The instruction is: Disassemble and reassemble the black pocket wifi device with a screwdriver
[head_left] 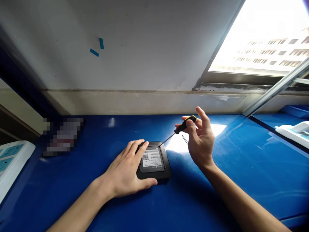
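A black square electronic box [168, 164] lies on the blue tabletop, with a white label [152, 158] carrying a QR code and barcodes facing up. My left hand [126, 169] grips the box from its left side, fingers over the far edge and thumb along the near edge. In my right hand [200, 141] is a screwdriver [185, 124] with a black and yellow handle, pinched between thumb and fingers, the index finger raised. Its thin shaft slants down to the left, and the tip meets the box near its far right corner.
A white power strip [16, 158] with blue sockets stands at the left edge. A pixelated item [64, 137] lies at the back left. On the right, a clear panel with a metal frame [270, 88] rises from the table [96, 216], with another white power strip [295, 132] beyond it.
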Tool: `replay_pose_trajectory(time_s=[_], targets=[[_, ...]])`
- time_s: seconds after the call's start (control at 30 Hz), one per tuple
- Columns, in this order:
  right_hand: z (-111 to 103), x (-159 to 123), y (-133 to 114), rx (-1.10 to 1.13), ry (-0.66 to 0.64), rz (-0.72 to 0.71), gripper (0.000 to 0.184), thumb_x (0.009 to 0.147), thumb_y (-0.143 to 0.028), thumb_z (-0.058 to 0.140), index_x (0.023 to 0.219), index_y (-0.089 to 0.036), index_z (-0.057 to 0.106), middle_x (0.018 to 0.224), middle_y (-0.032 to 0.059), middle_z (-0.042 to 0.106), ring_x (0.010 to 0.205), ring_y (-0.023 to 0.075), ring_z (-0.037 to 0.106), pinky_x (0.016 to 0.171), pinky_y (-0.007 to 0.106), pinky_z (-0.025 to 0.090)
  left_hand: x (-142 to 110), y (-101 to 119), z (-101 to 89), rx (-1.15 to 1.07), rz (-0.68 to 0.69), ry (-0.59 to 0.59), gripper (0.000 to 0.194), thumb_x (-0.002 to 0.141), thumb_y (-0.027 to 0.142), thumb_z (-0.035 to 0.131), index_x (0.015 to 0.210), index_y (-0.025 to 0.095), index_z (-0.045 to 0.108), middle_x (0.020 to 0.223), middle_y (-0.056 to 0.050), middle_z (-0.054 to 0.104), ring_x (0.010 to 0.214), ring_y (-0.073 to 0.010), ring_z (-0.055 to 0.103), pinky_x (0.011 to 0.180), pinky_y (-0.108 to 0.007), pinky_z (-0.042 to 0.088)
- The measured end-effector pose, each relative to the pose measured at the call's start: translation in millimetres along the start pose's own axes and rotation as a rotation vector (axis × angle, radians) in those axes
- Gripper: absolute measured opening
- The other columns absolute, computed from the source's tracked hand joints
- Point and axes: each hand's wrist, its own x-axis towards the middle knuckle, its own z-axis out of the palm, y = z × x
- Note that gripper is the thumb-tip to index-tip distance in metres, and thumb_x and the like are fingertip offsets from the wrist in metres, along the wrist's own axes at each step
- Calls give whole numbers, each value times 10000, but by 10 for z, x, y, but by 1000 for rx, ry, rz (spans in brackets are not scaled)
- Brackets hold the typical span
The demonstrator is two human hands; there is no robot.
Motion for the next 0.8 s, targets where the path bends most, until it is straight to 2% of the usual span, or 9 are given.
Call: replay_pose_trajectory(time_s=[0.07,0.13,0.2,0.3,0.37,0.5,0.57,0.67,0.8], targets=[[-13,4,-7,-49,28,-40,367,923,-442,695,1264,-319,638,862,-2,630,721,186,706,707,394,667,-4,11,-2,13,-9,-7,1064,755,661,764,1619,261,290,1646,-117,342,1496,-403,348,1179,-575,422],[-23,0,-6,-108,36,-43,291,940,-472,664,1182,-312,677,808,-11,585,694,176,672,704,387,657,-9,15,-1,23,-9,-16,1064,764,663,755,1622,250,282,1657,-125,321,1507,-403,328,1184,-576,414],[-25,-9,0,-95,26,2,321,985,-486,571,1246,-323,665,925,17,616,755,183,691,726,398,661,-12,14,1,23,-4,-23,1051,774,661,749,1621,249,285,1666,-126,306,1517,-408,309,1184,-583,414],[-19,-20,14,8,-6,46,401,1000,-432,508,1382,-343,593,1228,60,625,935,217,734,775,417,673,-16,12,3,17,5,-13,1024,779,643,754,1615,264,300,1669,-115,306,1522,-416,299,1181,-591,416],[-11,-26,26,24,-28,49,466,990,-392,515,1454,-346,527,1280,66,638,970,228,741,803,437,674,-16,13,4,23,7,-11,1027,779,641,755,1616,260,298,1669,-117,304,1524,-412,298,1182,-588,415],[19,-43,52,11,-42,56,586,977,-394,566,1535,-350,392,1179,71,663,814,205,741,775,444,674,-16,7,9,25,6,-19,1035,775,647,759,1615,252,302,1661,-131,312,1519,-407,306,1185,-581,412],[34,-50,52,13,-38,47,561,947,-409,636,1472,-345,450,1057,39,644,727,184,715,717,414,669,-18,-1,12,11,10,-10,1038,774,659,758,1617,271,294,1659,-124,315,1505,-410,331,1170,-588,429],[24,-35,21,-5,-22,9,469,905,-406,712,1338,-318,555,923,-7,595,695,162,674,654,357,643,-23,-2,9,3,13,-5,1052,772,677,751,1622,280,277,1660,-114,310,1499,-406,342,1149,-588,455],[-96,64,-65,-48,73,-6,495,918,-387,704,1373,-264,553,877,-19,557,734,148,651,694,323,622,-36,40,-27,18,12,-13,1027,779,661,748,1610,242,313,1644,-117,336,1502,-383,342,1161,-568,449]])
